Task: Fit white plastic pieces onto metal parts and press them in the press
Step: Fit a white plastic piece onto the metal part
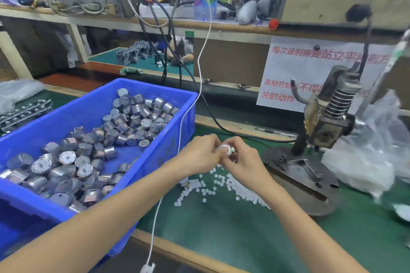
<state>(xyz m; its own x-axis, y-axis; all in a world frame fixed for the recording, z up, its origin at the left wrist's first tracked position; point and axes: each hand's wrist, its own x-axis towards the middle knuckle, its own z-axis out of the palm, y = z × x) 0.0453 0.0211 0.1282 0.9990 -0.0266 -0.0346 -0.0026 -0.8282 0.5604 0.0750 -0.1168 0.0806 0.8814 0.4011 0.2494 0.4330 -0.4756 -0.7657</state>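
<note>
Centre frame: left hand (199, 154) and right hand (243, 158) pinch one part (226, 150), judged light, rigid; grip its sides.

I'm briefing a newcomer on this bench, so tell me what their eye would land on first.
First, the big blue plastic crate at left, heaped with small silver metal cylinders. Next, the left hand and right hand meeting mid-bench, both pinching a small round metal part near a scatter of tiny white plastic pieces on the green mat. At right stands the dark metal spring press.
</note>
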